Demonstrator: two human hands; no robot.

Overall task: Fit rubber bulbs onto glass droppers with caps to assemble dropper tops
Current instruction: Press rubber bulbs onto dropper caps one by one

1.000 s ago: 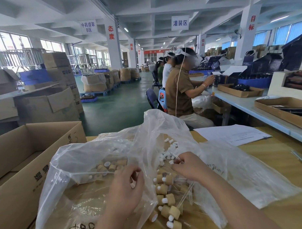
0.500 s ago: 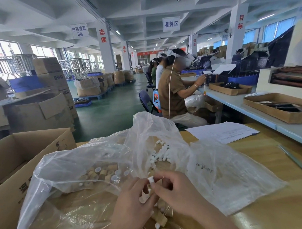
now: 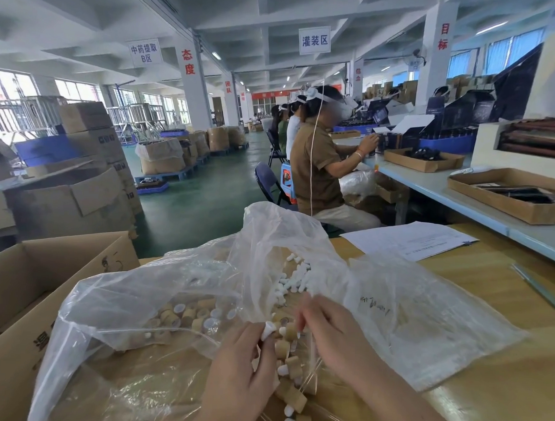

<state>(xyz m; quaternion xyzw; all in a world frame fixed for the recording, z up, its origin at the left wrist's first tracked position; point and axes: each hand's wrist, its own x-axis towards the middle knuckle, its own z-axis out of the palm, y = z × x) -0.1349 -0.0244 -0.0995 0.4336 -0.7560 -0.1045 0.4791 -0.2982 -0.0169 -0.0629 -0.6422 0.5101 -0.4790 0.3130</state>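
Observation:
My left hand [image 3: 242,376] pinches a white rubber bulb [image 3: 268,329] at its fingertips, low in the middle of the view. Whether a cap sits under the bulb is hidden by the fingers. My right hand [image 3: 331,335] hovers just to the right of it. Its motion-blurred fingers are loosely curled, and I see nothing in them. Loose white bulbs [image 3: 294,280] lie heaped behind the hands. Tan caps [image 3: 184,317] fill a clear plastic bag [image 3: 125,302] on the left. Assembled tops with glass tubes [image 3: 291,370] lie between and below my hands.
An open cardboard box [image 3: 31,280] stands at the left, against the wooden table [image 3: 500,375]. A sheet of paper [image 3: 407,240] and a thin metal tool [image 3: 537,287] lie at the far right. Other workers [image 3: 315,167] sit at the long bench ahead.
My right hand fetched a bulb from the heap and brought it to my left hand. It has now drawn slightly away to the right, and the bulb stays at my left fingertips.

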